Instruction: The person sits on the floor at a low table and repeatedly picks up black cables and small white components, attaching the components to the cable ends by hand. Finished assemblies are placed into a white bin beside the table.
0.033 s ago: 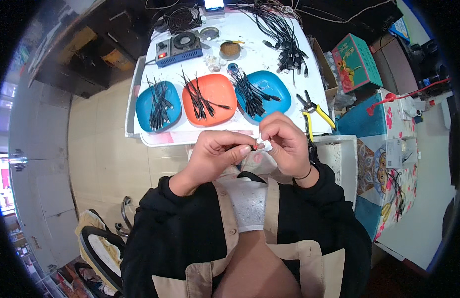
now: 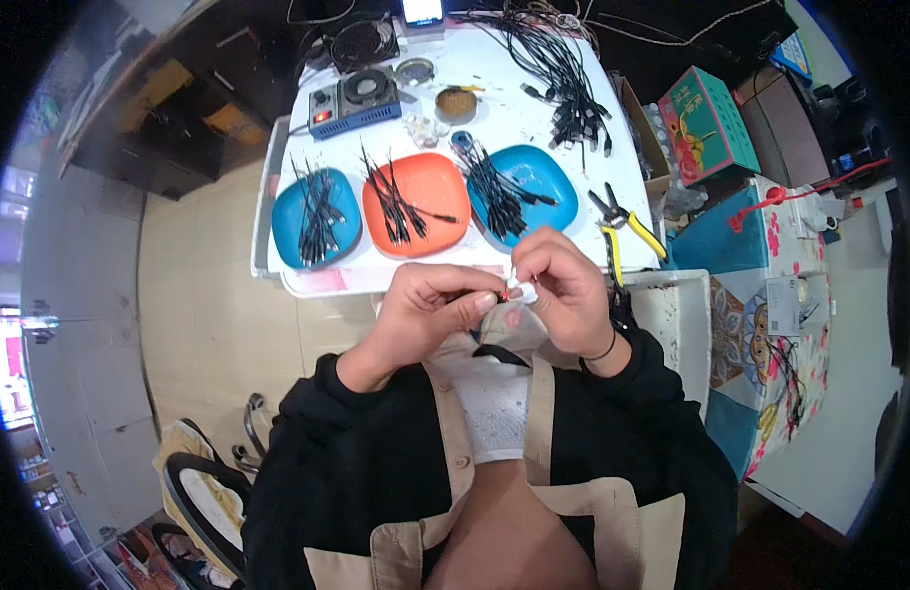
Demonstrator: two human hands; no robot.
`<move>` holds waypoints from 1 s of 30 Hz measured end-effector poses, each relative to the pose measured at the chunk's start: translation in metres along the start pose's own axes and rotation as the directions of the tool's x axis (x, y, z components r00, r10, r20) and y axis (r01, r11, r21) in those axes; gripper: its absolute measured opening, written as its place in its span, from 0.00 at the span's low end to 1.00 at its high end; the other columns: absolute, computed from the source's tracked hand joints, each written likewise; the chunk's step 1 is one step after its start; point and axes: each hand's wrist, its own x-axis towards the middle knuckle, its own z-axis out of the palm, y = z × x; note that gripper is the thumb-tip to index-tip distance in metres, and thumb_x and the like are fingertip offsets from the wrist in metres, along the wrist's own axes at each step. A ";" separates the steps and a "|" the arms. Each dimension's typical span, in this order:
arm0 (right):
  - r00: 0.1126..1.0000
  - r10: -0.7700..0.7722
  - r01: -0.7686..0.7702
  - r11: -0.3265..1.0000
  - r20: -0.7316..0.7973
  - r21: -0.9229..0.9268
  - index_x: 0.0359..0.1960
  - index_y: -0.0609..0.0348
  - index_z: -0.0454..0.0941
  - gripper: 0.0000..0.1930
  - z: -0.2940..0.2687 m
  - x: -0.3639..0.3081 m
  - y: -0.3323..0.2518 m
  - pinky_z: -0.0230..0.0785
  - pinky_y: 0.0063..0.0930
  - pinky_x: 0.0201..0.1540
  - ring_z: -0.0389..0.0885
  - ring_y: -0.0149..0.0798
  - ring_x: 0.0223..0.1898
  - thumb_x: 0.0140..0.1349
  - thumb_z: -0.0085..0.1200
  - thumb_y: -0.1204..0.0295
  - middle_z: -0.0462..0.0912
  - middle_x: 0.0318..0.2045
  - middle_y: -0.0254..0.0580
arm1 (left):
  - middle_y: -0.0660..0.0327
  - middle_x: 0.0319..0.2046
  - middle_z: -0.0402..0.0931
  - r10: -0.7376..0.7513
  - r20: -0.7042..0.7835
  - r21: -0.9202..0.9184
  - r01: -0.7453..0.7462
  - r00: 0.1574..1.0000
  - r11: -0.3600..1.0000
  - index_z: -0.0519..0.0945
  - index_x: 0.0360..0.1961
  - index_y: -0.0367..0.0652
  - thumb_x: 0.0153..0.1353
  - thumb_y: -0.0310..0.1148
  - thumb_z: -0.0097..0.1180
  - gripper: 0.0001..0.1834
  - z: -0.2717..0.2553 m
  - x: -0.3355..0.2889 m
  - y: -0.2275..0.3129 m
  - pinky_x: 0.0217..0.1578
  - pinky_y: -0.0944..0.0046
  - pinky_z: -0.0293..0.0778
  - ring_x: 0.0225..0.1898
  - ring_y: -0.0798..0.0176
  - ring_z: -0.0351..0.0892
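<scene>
Above my lap, my left hand (image 2: 430,310) is closed in a pinch on a short black cable (image 2: 491,291), most of it hidden by the fingers. A small reddish end (image 2: 504,296) pokes out toward my right hand (image 2: 569,295). The right thumb and forefinger are pinched together at that end. White material (image 2: 524,292) sits at their tips; whether it is a wrap on the fingers or a loose scrap, I cannot tell. Beyond my hands lie bundles of short black cables in a left blue tray (image 2: 288,221), an orange tray (image 2: 435,177) and a right blue tray (image 2: 548,172).
Yellow-handled wire strippers (image 2: 627,226) lie at the white table's (image 2: 327,280) right edge. Farther back are a blue control box (image 2: 352,113) with a lit red switch, a round tin (image 2: 456,104), and a pile of long black cables (image 2: 573,108). A chair (image 2: 204,492) stands at lower left.
The view has shifted very slightly, so the table and trays sit a little lower and further right. Both hands keep the same pinch.
</scene>
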 end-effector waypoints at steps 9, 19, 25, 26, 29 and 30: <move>0.965 0.248 -0.232 0.958 -0.083 0.167 0.51 0.67 0.69 0.17 -0.022 0.022 0.044 0.65 0.22 0.47 0.71 0.28 0.41 0.65 0.53 0.70 0.71 0.41 0.37 | 0.62 0.23 0.79 0.070 -0.183 0.510 0.034 0.981 0.860 0.79 0.38 0.35 0.62 0.26 0.54 0.06 -0.045 0.076 0.043 0.26 0.76 0.66 0.25 0.79 0.73; 0.920 0.359 -0.364 0.931 0.160 0.002 0.49 0.58 0.71 0.15 -0.017 0.020 0.064 0.70 0.27 0.35 0.78 0.40 0.31 0.59 0.49 0.78 0.79 0.34 0.44 | 0.50 0.28 0.77 0.255 0.151 0.986 -0.128 0.955 -0.105 0.81 0.30 0.39 0.52 0.26 0.54 0.06 -0.133 0.233 -0.001 0.34 0.53 0.74 0.33 0.46 0.78; 0.934 0.307 -0.310 0.951 0.181 -0.014 0.44 0.62 0.74 0.11 -0.026 0.023 0.076 0.70 0.32 0.37 0.79 0.45 0.33 0.58 0.47 0.80 0.79 0.34 0.47 | 0.52 0.30 0.75 0.159 0.105 0.971 -0.067 0.982 -0.229 0.80 0.32 0.40 0.54 0.25 0.54 0.05 -0.148 0.248 -0.014 0.36 0.53 0.73 0.35 0.47 0.78; 0.936 0.303 -0.308 0.951 0.178 -0.002 0.43 0.62 0.74 0.11 -0.026 0.023 0.078 0.70 0.32 0.37 0.79 0.45 0.33 0.58 0.47 0.80 0.79 0.34 0.47 | 0.53 0.30 0.74 0.157 0.103 0.969 -0.063 0.982 -0.239 0.80 0.31 0.39 0.54 0.25 0.54 0.05 -0.149 0.249 -0.014 0.36 0.53 0.73 0.34 0.46 0.77; 0.938 0.299 -0.305 0.952 0.176 0.008 0.42 0.62 0.75 0.10 -0.025 0.023 0.082 0.71 0.34 0.37 0.79 0.46 0.33 0.58 0.47 0.80 0.79 0.34 0.48 | 0.52 0.30 0.75 0.148 0.114 0.960 -0.071 0.982 -0.272 0.80 0.31 0.39 0.53 0.25 0.53 0.06 -0.149 0.249 -0.013 0.36 0.53 0.73 0.34 0.46 0.77; 0.941 0.292 -0.297 0.955 0.173 0.004 0.41 0.62 0.75 0.10 -0.025 0.023 0.083 0.71 0.34 0.37 0.79 0.47 0.34 0.58 0.47 0.80 0.79 0.34 0.48 | 0.52 0.30 0.75 0.135 0.118 0.954 -0.075 0.984 -0.290 0.80 0.31 0.38 0.52 0.24 0.53 0.06 -0.148 0.250 -0.013 0.36 0.53 0.73 0.34 0.46 0.78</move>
